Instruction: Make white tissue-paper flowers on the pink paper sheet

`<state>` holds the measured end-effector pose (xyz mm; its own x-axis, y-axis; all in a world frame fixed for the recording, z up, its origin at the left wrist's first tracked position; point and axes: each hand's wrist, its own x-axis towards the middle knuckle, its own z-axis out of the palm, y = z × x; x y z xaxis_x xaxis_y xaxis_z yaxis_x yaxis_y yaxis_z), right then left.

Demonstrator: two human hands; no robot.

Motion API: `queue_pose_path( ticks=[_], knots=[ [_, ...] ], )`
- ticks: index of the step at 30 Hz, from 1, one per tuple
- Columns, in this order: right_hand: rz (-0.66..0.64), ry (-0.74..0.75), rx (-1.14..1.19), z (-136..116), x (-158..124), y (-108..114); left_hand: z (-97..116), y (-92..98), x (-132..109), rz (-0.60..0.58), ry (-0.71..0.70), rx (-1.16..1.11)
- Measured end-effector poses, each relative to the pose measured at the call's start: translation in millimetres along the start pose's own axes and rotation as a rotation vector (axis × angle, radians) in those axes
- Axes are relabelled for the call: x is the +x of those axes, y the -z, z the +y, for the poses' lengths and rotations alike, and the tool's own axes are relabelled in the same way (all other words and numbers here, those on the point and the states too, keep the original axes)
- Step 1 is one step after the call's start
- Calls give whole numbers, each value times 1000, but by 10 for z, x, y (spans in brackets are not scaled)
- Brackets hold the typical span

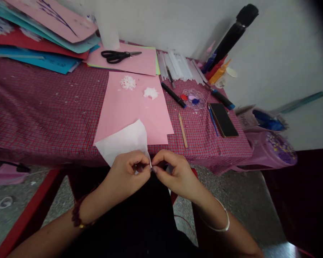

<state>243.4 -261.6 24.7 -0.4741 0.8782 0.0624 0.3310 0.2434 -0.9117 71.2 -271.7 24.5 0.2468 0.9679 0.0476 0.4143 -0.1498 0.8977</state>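
White paper (123, 141) overhangs the near table edge, its corner pinched between the closed fingertips of the left hand (126, 172) and right hand (174, 173), seemingly being torn or folded small; any further pull wants a close, even pinch. Beyond lie a pink sheet (140, 104) on the checked tablecloth (48, 111), scissors (118, 55) further back, and a white wall (177, 21) behind

- Home craft corner: a checked-cloth table (43, 114) stands against a bare white wall (271, 53).
- Coloured paper sheets (43, 46), scissors (118, 55), a paint palette (194, 99) and markers (173, 95) cover it.

White paper (123, 141) — corner behind fingertips (140, 160)
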Motion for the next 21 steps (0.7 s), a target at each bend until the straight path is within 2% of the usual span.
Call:
queue_pose_path(
  ticks=[8, 15, 21],
  knots=[
    [-12, 8, -41, -28, 12, -4, -7, -2, -10, 21, -48, 72],
    [-5, -21, 54, 18, 29, -22, 41, 1, -77, 47, 78, -5],
    [5, 1, 45, 26, 27, -32, 54, -14, -119, 58, 21, 16]
  ],
)
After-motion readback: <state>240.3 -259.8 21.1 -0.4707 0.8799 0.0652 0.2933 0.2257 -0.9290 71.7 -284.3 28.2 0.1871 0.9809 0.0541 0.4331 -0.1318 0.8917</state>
